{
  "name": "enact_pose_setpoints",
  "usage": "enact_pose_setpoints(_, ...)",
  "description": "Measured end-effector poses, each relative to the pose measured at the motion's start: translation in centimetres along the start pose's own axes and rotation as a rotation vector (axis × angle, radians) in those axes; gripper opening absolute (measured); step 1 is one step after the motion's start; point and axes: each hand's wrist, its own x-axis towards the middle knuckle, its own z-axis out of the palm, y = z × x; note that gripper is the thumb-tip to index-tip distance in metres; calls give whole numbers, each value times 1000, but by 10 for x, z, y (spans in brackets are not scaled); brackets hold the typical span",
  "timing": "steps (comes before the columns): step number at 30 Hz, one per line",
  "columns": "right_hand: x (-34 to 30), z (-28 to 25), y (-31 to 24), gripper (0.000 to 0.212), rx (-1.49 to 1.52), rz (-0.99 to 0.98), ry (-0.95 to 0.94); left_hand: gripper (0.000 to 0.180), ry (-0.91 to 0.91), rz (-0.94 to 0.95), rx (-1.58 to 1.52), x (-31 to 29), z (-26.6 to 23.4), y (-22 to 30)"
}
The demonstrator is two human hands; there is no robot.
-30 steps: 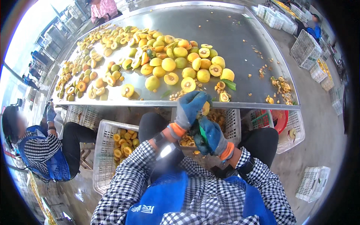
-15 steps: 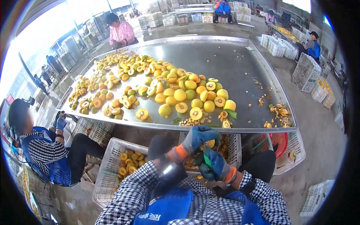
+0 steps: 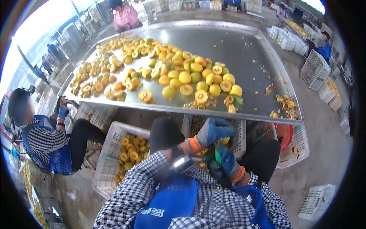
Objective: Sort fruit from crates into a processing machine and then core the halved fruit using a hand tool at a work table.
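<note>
My left hand [image 3: 214, 131], in a blue-grey work glove with an orange cuff, is closed around a yellow stone fruit [image 3: 225, 140], mostly covered by the fingers. Just below it, my right hand [image 3: 228, 162], gloved alike, grips a small tool with a bright green handle [image 3: 217, 155]; its working end is hidden at the fruit. Both hands are close together over a white crate [image 3: 239, 143] between my knees. On the metal table [image 3: 244, 57] ahead lies a long heap of whole and halved yellow fruit [image 3: 185, 78].
A white crate [image 3: 102, 168] of fruit halves stands at my left knee. Small scraps and pits [image 3: 286, 105] lie at the table's right corner, above a red bucket [image 3: 286, 133]. A co-worker [image 3: 45, 141] sits at left; another person [image 3: 126, 17] stands across the table.
The view has tilted down, so the table sits higher in the picture. My hands remain together, the left shifted a little right, still holding the fruit and the green-handled tool.
</note>
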Motion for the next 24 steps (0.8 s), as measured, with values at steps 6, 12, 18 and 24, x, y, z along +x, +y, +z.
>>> enact_pose_setpoints(6,-1,0,-23,49,229,343,-91,12,37,192,-93,5,8,-7)
enact_pose_setpoints(12,11,-23,-23,53,500,193,-342,26,429,531,674,2,-34,-1)
enact_pose_setpoints(18,9,-47,-29,36,-745,106,185,31,808,-313,1431,-102,-171,36)
enact_pose_setpoints(24,22,-40,-23,27,-1204,-49,177,47,818,14,1454,-56,-247,26)
